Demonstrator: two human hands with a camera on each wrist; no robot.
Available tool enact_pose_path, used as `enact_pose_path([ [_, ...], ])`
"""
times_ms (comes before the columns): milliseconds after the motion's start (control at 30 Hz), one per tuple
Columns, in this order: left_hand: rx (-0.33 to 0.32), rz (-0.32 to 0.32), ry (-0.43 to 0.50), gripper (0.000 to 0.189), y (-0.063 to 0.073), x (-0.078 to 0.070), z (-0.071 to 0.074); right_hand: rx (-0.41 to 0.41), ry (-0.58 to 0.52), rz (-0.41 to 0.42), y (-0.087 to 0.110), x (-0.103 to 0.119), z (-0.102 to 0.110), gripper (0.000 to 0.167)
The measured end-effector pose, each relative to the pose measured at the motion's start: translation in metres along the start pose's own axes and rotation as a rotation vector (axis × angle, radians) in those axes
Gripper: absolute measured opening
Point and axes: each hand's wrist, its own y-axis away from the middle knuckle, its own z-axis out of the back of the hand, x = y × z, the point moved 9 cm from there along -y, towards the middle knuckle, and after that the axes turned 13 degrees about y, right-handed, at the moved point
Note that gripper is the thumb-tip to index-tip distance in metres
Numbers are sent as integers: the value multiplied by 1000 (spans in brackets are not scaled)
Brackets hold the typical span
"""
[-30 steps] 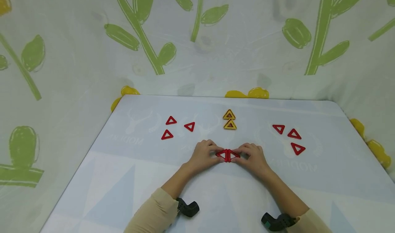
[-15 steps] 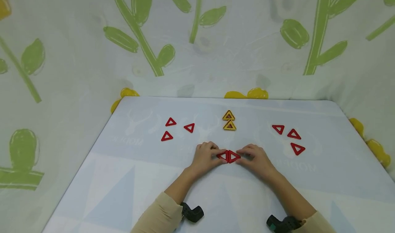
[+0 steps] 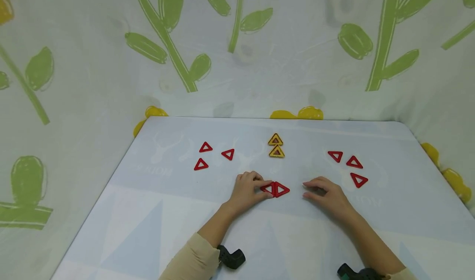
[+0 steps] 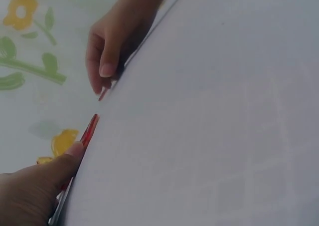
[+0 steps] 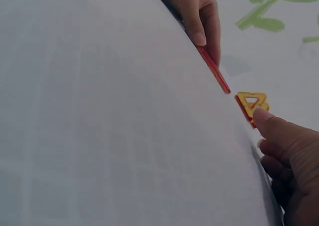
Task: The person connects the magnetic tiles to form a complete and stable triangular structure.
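Observation:
In the head view, two red triangular frames lie base to base mid-table. The left triangle (image 3: pixel 273 189) is pinched between thumb and fingers of my left hand (image 3: pixel 246 190). Free of any hand, the right triangle (image 3: pixel 287 189) points right. My right hand (image 3: pixel 329 195) is a short gap to its right, fingers loosely bent and holding nothing. From the left wrist, the red triangles (image 4: pixel 89 130) show edge-on at my left thumb. A yellow triangle (image 5: pixel 251 97) overlaps my right thumb in the right wrist view, being farther back.
Two yellow triangles (image 3: pixel 276 152) stand in line toward the back. Several red triangles lie loose: three at left, near one triangle (image 3: pixel 201 164), and three at right, near another triangle (image 3: pixel 358 180). A curtain with plant prints (image 3: pixel 252 86) rises behind the table (image 3: pixel 178 121).
My right hand has let go of the right red triangle and moved away to the right. My left hand keeps its pinch; the triangles stay side by side.

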Motion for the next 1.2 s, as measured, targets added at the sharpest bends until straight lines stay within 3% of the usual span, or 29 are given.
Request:
enact_pose_path([
  [233,8,1,11,40,0,1,0,-52,48,-46,11,-21,20,26],
  [467,2,6,20,40,0,0,2,-80,88,-40,17,-32,35,27],
  [767,-10,1,53,39,1,1,2,-74,110,-166,28,-51,57,33],
  [1200,-32,-37,67,40,1,1,3,-223,204,-149,38,-69,94,38],
])
